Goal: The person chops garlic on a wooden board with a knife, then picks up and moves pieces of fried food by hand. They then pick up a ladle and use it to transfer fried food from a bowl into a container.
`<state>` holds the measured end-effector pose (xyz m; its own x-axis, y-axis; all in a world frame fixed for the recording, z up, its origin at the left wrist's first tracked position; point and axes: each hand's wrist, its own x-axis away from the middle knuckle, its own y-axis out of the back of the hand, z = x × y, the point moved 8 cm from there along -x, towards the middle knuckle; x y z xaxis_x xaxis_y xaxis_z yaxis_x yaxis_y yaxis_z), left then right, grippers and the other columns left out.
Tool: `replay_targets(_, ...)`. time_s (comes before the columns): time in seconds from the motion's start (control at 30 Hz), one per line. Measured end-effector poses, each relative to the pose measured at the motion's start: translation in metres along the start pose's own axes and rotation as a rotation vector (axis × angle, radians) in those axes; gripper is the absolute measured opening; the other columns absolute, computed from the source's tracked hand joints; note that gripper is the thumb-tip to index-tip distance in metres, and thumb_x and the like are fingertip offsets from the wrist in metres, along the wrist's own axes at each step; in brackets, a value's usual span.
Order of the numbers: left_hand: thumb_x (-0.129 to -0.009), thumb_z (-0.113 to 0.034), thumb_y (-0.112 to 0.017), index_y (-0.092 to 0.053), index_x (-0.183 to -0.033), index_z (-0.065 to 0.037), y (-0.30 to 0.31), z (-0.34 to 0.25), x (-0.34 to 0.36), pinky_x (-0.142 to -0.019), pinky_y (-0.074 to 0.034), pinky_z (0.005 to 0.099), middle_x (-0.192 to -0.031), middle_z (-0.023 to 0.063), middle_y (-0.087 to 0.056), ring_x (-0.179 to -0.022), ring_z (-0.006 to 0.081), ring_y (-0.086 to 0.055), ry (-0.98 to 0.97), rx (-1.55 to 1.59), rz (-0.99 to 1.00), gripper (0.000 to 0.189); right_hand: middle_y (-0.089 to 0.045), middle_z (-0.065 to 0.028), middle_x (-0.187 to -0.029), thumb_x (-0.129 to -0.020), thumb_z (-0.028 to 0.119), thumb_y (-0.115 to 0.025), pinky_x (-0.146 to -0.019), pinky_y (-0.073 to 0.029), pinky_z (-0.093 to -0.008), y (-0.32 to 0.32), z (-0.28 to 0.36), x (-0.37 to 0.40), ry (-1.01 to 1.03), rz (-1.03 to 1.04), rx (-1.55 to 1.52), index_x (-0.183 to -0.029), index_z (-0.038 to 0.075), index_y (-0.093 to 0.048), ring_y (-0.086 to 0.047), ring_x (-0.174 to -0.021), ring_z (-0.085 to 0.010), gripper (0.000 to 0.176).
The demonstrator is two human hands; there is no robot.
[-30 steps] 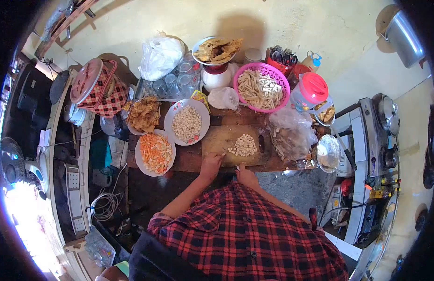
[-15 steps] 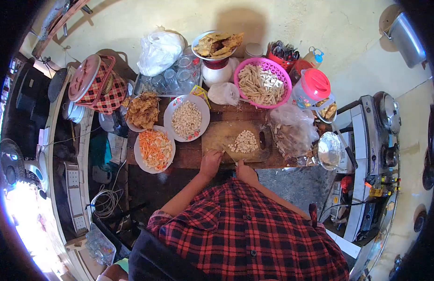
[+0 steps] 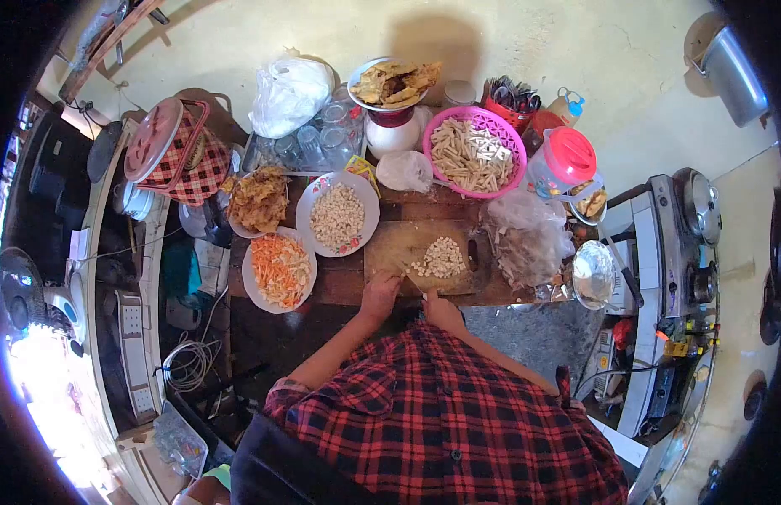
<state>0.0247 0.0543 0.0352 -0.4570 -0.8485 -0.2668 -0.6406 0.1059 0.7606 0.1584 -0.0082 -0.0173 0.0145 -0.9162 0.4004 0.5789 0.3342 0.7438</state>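
Observation:
A wooden cutting board (image 3: 390,240) lies at the near edge of the table, with a pile of small pale diced pieces (image 3: 443,257) on its right half. At the board's near left edge is my left hand (image 3: 380,295), its fingers closed; what they pinch is too small to make out. My right hand (image 3: 443,311) is wrapped round the handle of a knife (image 3: 415,284), whose thin blade points up and left toward the left fingers. Left of the board stand a plate of pale diced pieces (image 3: 337,217) and a plate of shredded carrot and cabbage (image 3: 280,269).
Behind the board are a pink basket of pale cut strips (image 3: 474,151), a bowl of fried food (image 3: 396,84) and a tray of glasses (image 3: 310,147). A plastic bag (image 3: 529,236) and a metal bowl (image 3: 593,273) sit to the right, near a stove (image 3: 672,244).
Both hands stay at the near edge of the board, with the knife held between them. The whole view has shifted very slightly.

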Motion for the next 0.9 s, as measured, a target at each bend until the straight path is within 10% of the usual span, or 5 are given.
replay_targets(0.9,-0.074,-0.008,-0.063,-0.064,-0.085,-0.005,0.008,0.004,-0.001,-0.070,-0.050,0.0372,-0.083,0.0094,-0.062,-0.081,0.0275,-0.061,-0.057,0.009,-0.061,0.012,-0.060,-0.0288,-0.071,-0.088,0.029,-0.047,-0.061,-0.048,-0.0553,-0.005,0.004,-0.016,-0.019,-0.040,0.057,-0.100,0.000,-0.042,-0.061,-0.070,-0.0459,0.031)
